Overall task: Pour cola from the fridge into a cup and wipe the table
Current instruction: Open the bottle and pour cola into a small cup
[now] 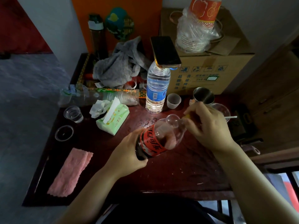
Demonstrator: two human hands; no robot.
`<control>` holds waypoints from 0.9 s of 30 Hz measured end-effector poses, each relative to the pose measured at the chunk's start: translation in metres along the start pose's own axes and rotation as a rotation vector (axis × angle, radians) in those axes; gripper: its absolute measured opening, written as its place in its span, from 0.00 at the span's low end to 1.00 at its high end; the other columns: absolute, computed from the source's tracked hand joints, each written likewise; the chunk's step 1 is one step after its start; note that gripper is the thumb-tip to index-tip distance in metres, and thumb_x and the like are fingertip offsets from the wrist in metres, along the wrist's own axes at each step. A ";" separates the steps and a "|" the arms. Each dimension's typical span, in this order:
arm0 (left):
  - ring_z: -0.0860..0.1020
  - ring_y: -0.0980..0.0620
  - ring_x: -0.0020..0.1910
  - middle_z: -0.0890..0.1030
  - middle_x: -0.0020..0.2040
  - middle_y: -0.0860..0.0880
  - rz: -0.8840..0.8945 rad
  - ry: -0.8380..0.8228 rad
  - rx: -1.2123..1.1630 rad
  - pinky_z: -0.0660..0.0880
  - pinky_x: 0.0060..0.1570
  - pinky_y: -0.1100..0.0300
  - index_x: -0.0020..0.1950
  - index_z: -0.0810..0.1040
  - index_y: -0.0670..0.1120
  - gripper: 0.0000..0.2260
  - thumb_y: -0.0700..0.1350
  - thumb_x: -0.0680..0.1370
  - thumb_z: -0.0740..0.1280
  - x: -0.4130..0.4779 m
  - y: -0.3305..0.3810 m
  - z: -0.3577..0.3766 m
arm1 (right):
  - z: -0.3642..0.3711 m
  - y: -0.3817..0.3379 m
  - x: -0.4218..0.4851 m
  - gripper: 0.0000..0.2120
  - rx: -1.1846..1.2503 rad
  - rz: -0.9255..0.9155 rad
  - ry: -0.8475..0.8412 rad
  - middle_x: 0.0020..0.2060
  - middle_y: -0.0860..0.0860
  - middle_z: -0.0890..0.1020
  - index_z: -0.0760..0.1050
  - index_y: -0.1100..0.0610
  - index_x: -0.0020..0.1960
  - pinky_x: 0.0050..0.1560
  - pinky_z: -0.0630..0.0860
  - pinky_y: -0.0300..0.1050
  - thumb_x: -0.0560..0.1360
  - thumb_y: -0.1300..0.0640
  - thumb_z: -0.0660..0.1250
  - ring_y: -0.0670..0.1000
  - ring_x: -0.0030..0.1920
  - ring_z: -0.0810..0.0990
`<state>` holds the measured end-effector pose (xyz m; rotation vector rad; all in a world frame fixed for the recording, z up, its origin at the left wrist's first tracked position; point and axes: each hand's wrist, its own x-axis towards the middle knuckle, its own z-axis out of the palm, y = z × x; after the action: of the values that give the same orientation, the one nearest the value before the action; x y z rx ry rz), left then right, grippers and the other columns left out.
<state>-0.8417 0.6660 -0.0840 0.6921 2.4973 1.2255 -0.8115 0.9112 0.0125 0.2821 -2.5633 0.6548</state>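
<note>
Pinching the yellow cap (188, 116) with the curled right hand (208, 126); gripping the cola bottle (152, 143) low with the left hand (127, 152), tilted above the bench (178, 172), neck rightward. Likely to fizz over or slop out if opened at that slant, wetting the bench short of the small cup (174, 101). Cannot see most of the cap; perhaps loosened, hard to tell in dim light.

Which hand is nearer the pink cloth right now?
Left. The left hand grips the cola bottle, just right of the pink cloth; the right hand is farther right, gripping the bottle's cap.
</note>
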 end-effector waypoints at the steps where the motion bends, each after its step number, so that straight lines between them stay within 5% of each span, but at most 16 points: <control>1: 0.72 0.61 0.61 0.73 0.61 0.64 -0.001 0.012 0.000 0.75 0.57 0.55 0.68 0.64 0.60 0.37 0.45 0.63 0.74 0.000 0.000 0.000 | -0.002 -0.001 0.000 0.13 0.035 0.075 -0.045 0.39 0.46 0.78 0.74 0.58 0.48 0.36 0.69 0.40 0.73 0.47 0.63 0.44 0.38 0.75; 6: 0.72 0.59 0.61 0.73 0.60 0.60 0.011 0.040 0.035 0.75 0.55 0.53 0.68 0.64 0.58 0.36 0.46 0.63 0.73 0.002 -0.004 -0.003 | -0.013 -0.001 -0.006 0.16 0.234 0.265 -0.166 0.45 0.43 0.79 0.74 0.48 0.55 0.42 0.72 0.35 0.73 0.40 0.65 0.44 0.44 0.77; 11: 0.72 0.58 0.60 0.73 0.60 0.59 0.008 0.027 0.062 0.75 0.54 0.53 0.68 0.63 0.59 0.36 0.47 0.63 0.73 0.003 -0.006 -0.005 | -0.017 -0.003 -0.010 0.21 0.273 0.280 -0.205 0.50 0.42 0.79 0.71 0.47 0.64 0.49 0.71 0.30 0.73 0.50 0.69 0.41 0.50 0.77; 16: 0.72 0.58 0.61 0.73 0.61 0.59 0.014 0.028 0.077 0.75 0.55 0.51 0.69 0.63 0.59 0.36 0.47 0.63 0.73 0.003 -0.005 -0.004 | -0.018 -0.005 -0.006 0.31 0.067 0.411 -0.234 0.43 0.43 0.78 0.73 0.47 0.55 0.43 0.76 0.45 0.67 0.25 0.53 0.43 0.43 0.77; 19: 0.72 0.57 0.61 0.73 0.61 0.58 0.027 0.023 0.086 0.75 0.54 0.51 0.69 0.64 0.58 0.36 0.47 0.63 0.72 0.003 -0.005 -0.003 | -0.017 -0.007 -0.005 0.26 0.083 0.423 -0.223 0.39 0.44 0.80 0.76 0.49 0.48 0.42 0.75 0.45 0.67 0.30 0.56 0.42 0.40 0.78; 22: 0.72 0.57 0.60 0.73 0.60 0.58 0.025 0.030 0.090 0.76 0.54 0.51 0.69 0.64 0.58 0.36 0.48 0.63 0.72 0.002 -0.007 -0.002 | -0.019 -0.002 -0.008 0.13 0.184 0.355 -0.266 0.46 0.41 0.79 0.77 0.46 0.54 0.44 0.72 0.35 0.73 0.42 0.64 0.42 0.46 0.77; 24: 0.73 0.57 0.60 0.73 0.60 0.58 0.021 0.035 0.094 0.76 0.54 0.51 0.69 0.64 0.58 0.36 0.47 0.63 0.72 0.001 -0.009 -0.003 | -0.020 0.002 -0.010 0.17 0.197 0.320 -0.310 0.50 0.40 0.77 0.74 0.43 0.62 0.48 0.71 0.33 0.74 0.47 0.67 0.42 0.50 0.76; 27: 0.72 0.57 0.60 0.73 0.61 0.59 0.022 0.035 0.101 0.76 0.54 0.52 0.68 0.64 0.58 0.36 0.47 0.63 0.73 0.001 -0.010 -0.004 | -0.020 0.002 -0.011 0.27 0.191 0.387 -0.309 0.50 0.38 0.76 0.67 0.42 0.67 0.48 0.73 0.32 0.70 0.37 0.63 0.39 0.51 0.76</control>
<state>-0.8468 0.6586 -0.0896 0.7302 2.6022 1.1345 -0.7949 0.9238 0.0218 -0.0631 -2.8841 1.0743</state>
